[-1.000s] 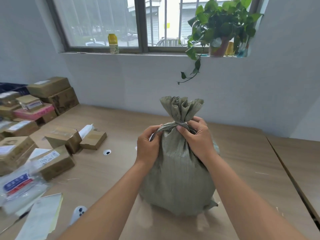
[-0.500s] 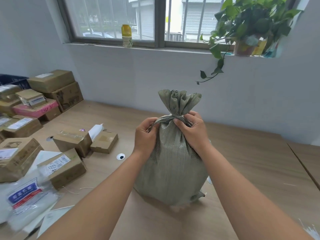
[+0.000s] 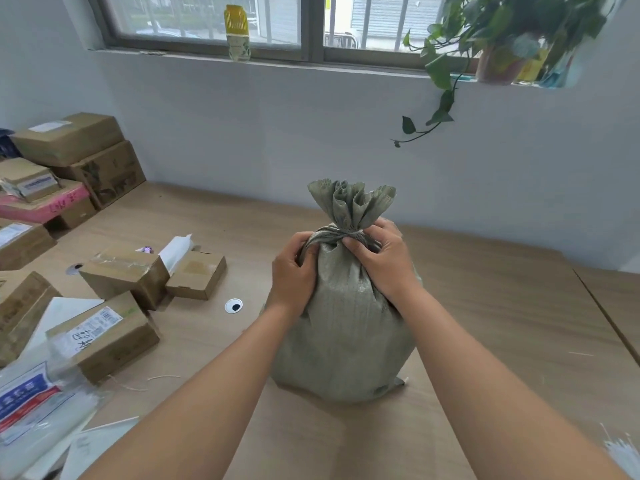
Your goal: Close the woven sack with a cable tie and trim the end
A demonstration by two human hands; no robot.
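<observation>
A grey-green woven sack [image 3: 341,327] stands upright in the middle of the wooden table [image 3: 502,306]. Its mouth is gathered into a ruffled neck [image 3: 349,206], cinched by a thin pale cable tie [image 3: 349,233]. My left hand [image 3: 294,275] grips the sack's left shoulder just below the neck. My right hand [image 3: 382,259] grips the right side, fingertips pressed at the tie. A bunch of white cable ties [image 3: 623,455] shows at the bottom right corner. No cutting tool is visible.
Cardboard parcels [image 3: 124,277] and plastic mailers [image 3: 38,403] crowd the left of the table, with trimmed tie scraps [image 3: 162,377] near them. A round cable hole [image 3: 233,305] lies left of the sack. A trailing plant [image 3: 498,46] and a yellow bottle [image 3: 237,32] sit on the windowsill.
The view has swung a little to the left and down. Both hands stay clamped at the sack's neck in the same grip; the sack has not visibly shifted on the table.
</observation>
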